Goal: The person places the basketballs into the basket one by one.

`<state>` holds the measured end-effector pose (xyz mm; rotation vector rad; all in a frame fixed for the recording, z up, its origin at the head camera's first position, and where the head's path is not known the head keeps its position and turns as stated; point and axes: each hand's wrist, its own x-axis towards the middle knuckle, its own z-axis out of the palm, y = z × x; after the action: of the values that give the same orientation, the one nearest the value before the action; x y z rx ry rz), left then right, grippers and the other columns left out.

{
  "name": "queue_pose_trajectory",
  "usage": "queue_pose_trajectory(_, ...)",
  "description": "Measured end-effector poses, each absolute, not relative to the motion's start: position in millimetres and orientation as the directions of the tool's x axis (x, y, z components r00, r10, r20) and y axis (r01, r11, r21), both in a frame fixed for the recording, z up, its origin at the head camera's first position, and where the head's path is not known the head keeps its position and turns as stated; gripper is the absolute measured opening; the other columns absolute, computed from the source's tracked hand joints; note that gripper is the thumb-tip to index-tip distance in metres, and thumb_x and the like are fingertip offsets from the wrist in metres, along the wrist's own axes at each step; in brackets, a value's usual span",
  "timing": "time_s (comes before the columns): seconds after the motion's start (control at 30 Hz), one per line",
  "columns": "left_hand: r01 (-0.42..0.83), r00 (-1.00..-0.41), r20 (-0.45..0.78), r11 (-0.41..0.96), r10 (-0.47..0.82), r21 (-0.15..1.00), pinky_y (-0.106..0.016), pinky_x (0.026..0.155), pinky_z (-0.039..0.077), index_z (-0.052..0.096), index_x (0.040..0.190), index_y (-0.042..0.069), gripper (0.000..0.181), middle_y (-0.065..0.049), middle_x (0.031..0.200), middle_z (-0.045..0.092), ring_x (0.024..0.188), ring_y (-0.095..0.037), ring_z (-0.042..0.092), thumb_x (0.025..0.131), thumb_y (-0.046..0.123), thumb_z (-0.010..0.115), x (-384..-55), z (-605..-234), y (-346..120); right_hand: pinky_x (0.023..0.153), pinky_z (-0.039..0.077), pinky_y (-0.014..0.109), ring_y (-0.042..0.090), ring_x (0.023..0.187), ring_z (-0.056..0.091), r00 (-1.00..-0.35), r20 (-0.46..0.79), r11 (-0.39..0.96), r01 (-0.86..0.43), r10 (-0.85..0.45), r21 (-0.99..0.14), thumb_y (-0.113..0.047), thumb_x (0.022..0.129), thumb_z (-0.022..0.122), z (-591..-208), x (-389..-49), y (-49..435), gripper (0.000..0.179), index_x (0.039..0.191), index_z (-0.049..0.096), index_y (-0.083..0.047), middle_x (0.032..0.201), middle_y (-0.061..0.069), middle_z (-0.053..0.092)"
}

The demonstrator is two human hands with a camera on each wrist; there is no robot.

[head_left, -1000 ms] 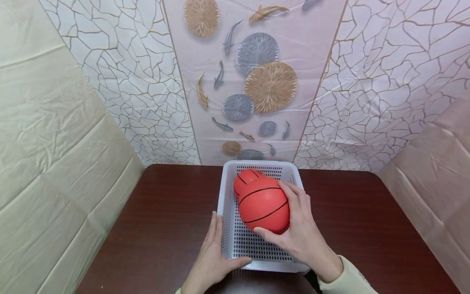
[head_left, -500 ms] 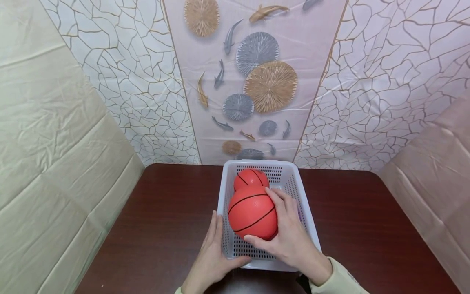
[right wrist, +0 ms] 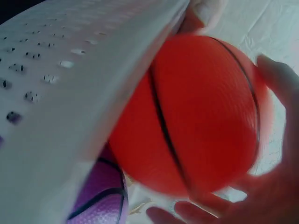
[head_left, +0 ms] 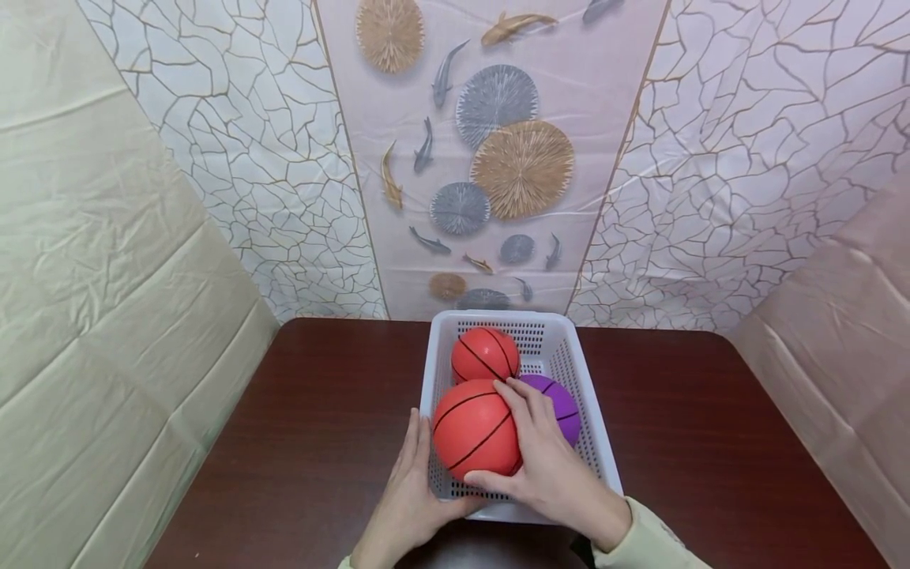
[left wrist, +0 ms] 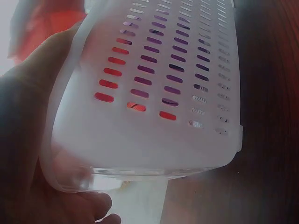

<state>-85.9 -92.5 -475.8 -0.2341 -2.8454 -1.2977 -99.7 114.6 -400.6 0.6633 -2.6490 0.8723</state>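
Note:
My right hand [head_left: 550, 470] holds a red toy basketball [head_left: 472, 431] with black lines, its thumb on the near side and its fingers over the far right side. The ball is over the near left part of a white perforated plastic basket [head_left: 604, 454]. Around the basket's near left corner, my left hand [head_left: 412, 502] has its fingers along the left side and its thumb at the near rim. A second red ball [head_left: 486, 352] lies farther back inside. Partly hidden by the right hand is a purple ball [head_left: 566, 409] with black lines, also visible in the right wrist view.
The basket stands on a dark reddish-brown table [head_left: 341, 411]. Behind the table hangs a patterned cloth [head_left: 458, 261] with fish and round motifs. Pale cloth walls [head_left: 178, 356] close in the left and right sides.
My right hand has moved the red ball left and nearer, toward the basket's near left corner. The purple ball and more of the rear red ball have come into sight. The left hand stays put.

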Motion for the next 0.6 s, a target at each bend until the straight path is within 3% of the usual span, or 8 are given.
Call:
queue_pose_trajectory(0.17,0.163,-0.986,0.097,0.644,0.137,0.748,-0.065,0.098,0.037,0.012,0.157,0.016,0.131,-0.001,0.163,0.000,0.143,-0.037,0.020,0.059,0.082,0.068,-87.4,-476.0,-93.0,0.097,0.040,0.058,0.026,0.137,0.027,-0.825,0.401,0.738,-0.548,-0.398,-0.394,-0.071,0.068,0.072,-399.0,-99.3,115.1,0.108,0.153,0.025,-0.022,0.156,0.006,0.021)
queue_pose_trajectory(0.4,0.161,-0.986,0.092,0.641,0.140,0.751,-0.063,0.098,0.038,0.015,0.157,0.016,0.130,0.001,0.163,-0.001,0.144,-0.035,0.018,0.058,0.081,0.070,-88.7,-475.6,-92.5,0.096,0.042,0.056,0.025,0.137,0.027,-0.778,0.428,0.696,-0.616,-0.461,-0.369,-0.060,0.077,0.073,-393.5,-96.8,118.3,0.092,0.150,0.034,-0.022,0.155,0.004,0.021)
queue_pose_trajectory(0.6,0.142,-0.988,0.072,0.633,0.136,0.761,-0.062,0.102,0.036,0.009,0.157,0.015,0.135,0.002,0.163,0.000,0.145,-0.033,0.016,0.057,0.081,0.071,-88.0,-476.1,-93.0,0.097,0.041,0.056,0.027,0.134,0.032,-0.705,0.420,0.648,-0.702,-0.572,-0.295,-0.047,0.083,0.074,-397.1,-97.1,117.6,0.075,0.146,0.044,-0.023,0.152,0.005,0.030)
